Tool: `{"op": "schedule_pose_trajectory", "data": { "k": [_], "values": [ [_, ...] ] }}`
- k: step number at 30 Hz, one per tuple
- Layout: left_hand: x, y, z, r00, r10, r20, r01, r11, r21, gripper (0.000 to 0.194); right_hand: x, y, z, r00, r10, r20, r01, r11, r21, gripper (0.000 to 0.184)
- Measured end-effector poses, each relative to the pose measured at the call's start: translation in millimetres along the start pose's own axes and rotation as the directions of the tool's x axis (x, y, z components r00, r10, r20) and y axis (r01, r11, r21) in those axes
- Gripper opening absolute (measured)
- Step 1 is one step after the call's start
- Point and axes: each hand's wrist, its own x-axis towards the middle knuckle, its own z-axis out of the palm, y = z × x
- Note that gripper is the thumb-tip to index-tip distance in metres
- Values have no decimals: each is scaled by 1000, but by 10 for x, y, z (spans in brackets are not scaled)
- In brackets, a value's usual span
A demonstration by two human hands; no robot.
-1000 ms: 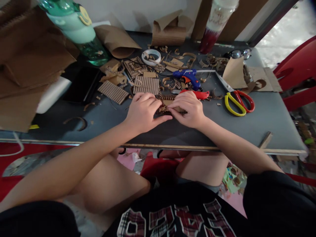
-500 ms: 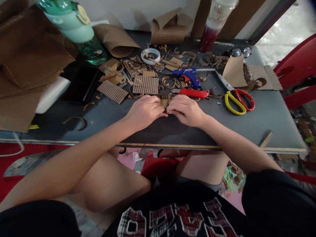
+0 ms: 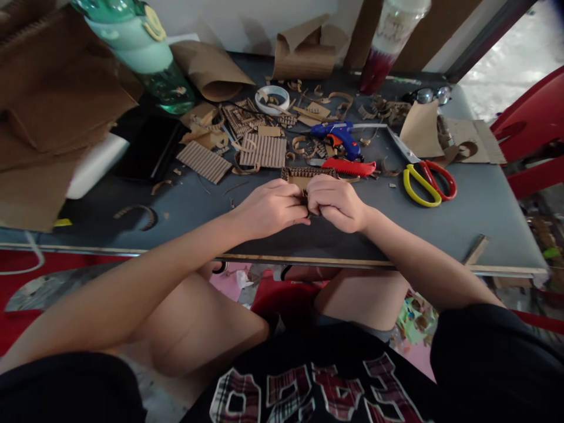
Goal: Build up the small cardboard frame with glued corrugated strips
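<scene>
Close together near the table's front edge, both my hands grip a small cardboard piece (image 3: 304, 172) with a raised corrugated border along its far side. My left hand (image 3: 274, 205) is closed on its near left part, fingertips pressed at the near edge. My right hand (image 3: 337, 202) has its fingers curled over the near right part and hides much of it. Just beyond lie a red utility knife (image 3: 350, 167) and a blue glue gun (image 3: 341, 136). A square of corrugated cardboard (image 3: 263, 151) rests behind my left hand.
Scissors (image 3: 425, 182) with yellow and red handles lie to the right. A green bottle (image 3: 145, 61) and a black phone (image 3: 152, 147) are at left. A roll of white tape (image 3: 272, 100), cardboard scraps and a drink cup (image 3: 390, 47) stand farther back. The table edge (image 3: 299, 260) runs in front.
Both hands have shifted slightly right and toward me with the cardboard piece, showing more of its corrugated border. My right fingers have curled in more. The view has moved a little.
</scene>
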Motion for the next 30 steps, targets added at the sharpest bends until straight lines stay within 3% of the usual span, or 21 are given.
{"op": "schedule_pose_trajectory", "data": {
  "k": [3,6,11,14,17,21,30],
  "values": [
    [20,29,6,1000,-24,12,25,996,-81,32,-19,0,26,998,30,-59,-26,997,77,28],
    [8,37,18,997,-78,-21,78,996,-37,34,-42,22,41,982,46,-181,-30,996,87,30],
    [-70,9,51,983,-165,-79,174,978,118,37,-66,87,83,961,-12,-275,-63,963,-261,20],
    [-102,6,76,977,-193,-87,205,964,167,35,-62,115,131,943,1,-332,-97,957,-273,14],
    [-102,28,105,948,-293,-122,311,935,170,34,-58,127,157,928,41,-372,-128,969,-212,13],
    [-77,50,125,893,-440,-93,446,892,69,50,-55,114,152,924,88,-371,-163,971,-173,12],
    [-77,14,102,954,-278,-116,288,954,84,44,-45,90,113,951,174,-257,-199,977,-74,11]
  ]
}}
